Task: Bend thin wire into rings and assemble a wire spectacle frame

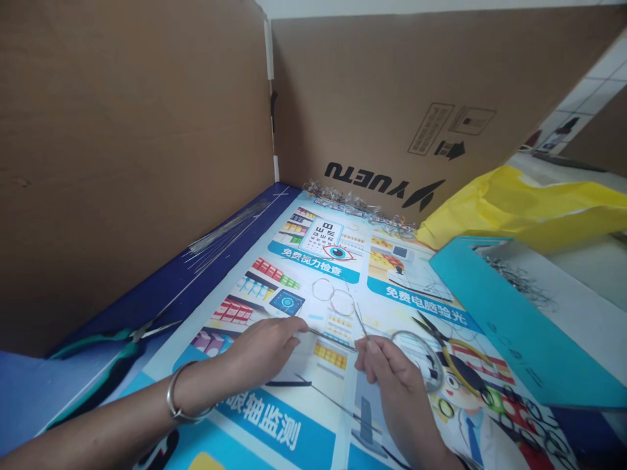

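Observation:
My left hand (267, 346), with a silver bangle at its wrist, pinches one end of a thin dark wire (333, 339) between thumb and fingertips. The wire runs right to my right hand (386, 365), whose closed fingers hold it together with the twisted stem of a wire piece. That stem rises to thin wire loops (341, 302), round like a pair of rings, above my right fingertips. Both hands are over the printed poster sheet. To the right of my right hand is a coil of wire (426, 336).
Green-handled pliers (132, 336) lie at left, near straight wires (230, 232). Yellow-handled pliers (453, 352) and small dark rings (533, 418) are at right. A blue box (519, 346) holds wire pieces. Cardboard walls (372, 98) stand behind, with tangled wire pieces (353, 201) beneath.

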The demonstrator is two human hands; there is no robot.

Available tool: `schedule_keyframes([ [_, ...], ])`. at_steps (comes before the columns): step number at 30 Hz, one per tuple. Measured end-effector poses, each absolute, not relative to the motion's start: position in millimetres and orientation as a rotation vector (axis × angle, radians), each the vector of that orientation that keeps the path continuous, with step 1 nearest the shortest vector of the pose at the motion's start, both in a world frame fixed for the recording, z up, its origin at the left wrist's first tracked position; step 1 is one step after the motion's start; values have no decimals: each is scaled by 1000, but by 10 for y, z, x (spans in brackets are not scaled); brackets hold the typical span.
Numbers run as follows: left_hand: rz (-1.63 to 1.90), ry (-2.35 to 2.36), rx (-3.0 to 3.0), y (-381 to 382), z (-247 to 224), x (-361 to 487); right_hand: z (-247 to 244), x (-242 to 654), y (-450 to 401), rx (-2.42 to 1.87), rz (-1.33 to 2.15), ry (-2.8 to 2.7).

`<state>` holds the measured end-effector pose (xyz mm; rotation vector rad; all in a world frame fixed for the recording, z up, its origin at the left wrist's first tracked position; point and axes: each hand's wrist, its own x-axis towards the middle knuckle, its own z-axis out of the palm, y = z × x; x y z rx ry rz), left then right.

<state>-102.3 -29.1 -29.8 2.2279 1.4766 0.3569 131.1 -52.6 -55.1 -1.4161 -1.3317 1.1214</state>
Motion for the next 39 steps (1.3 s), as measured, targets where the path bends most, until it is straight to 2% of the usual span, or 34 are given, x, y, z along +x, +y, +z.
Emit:
schedule_keyframes([
  [6,311,1497,2158,-285,-253,-1001,-525,1308,-520,-1443,1081,-1373],
  [12,386,1503,2194,-242,-161,-1031,-483,1338,-548,-1444,890,-1560],
  [26,241,1025,2573,-501,-191,-881,-575,1354,-545,-1144,-23,-2392],
  [35,191,975,2625,-486,-108,-956,-591,1357,-579,-1119,-81,-2445],
  [39,344,1153,2604,-468,-98,-917,-590,1345,-587,-1042,-102,-2431],
])
